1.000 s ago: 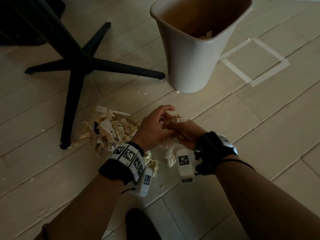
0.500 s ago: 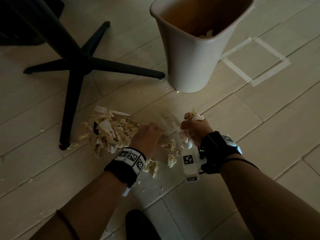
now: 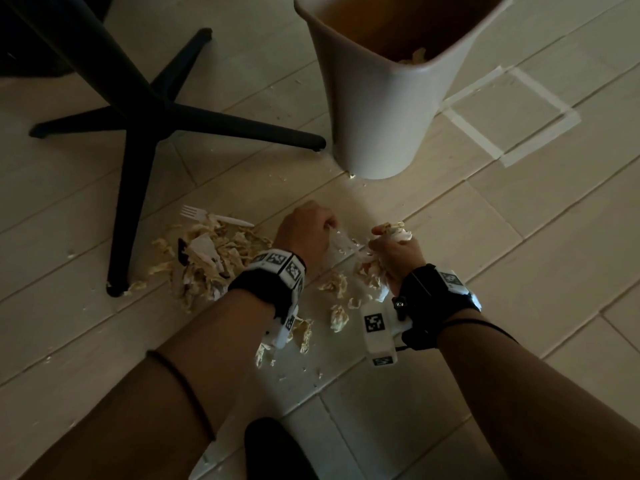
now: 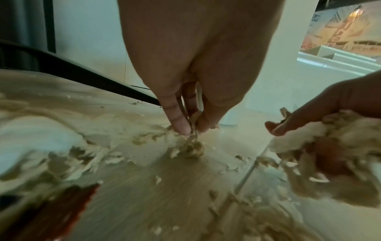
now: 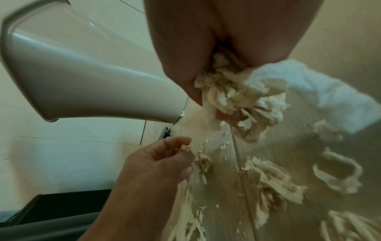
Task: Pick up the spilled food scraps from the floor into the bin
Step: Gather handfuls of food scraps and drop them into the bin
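Observation:
Pale shredded food scraps (image 3: 211,261) lie heaped on the wooden floor, with smaller bits (image 3: 337,317) between my wrists. My left hand (image 3: 306,230) is down at the floor and pinches a small tuft of scraps (image 4: 192,127) between thumb and fingertips. My right hand (image 3: 393,247) is just right of it and grips a full handful of scraps (image 5: 237,97) with a crumpled white napkin (image 5: 309,88) hanging out. The beige bin (image 3: 381,109) stands just beyond both hands and holds some scraps (image 3: 414,57) inside.
A black chair base (image 3: 145,109) spreads its legs over the floor on the left, one leg ending near the bin. A white plastic fork (image 3: 211,216) lies at the far edge of the heap. Tape marks a square (image 3: 512,109) right of the bin.
The hands, joined over one clump a second ago, have parted. My right hand rose with its handful, and my left hand moved forward and down onto a small tuft.

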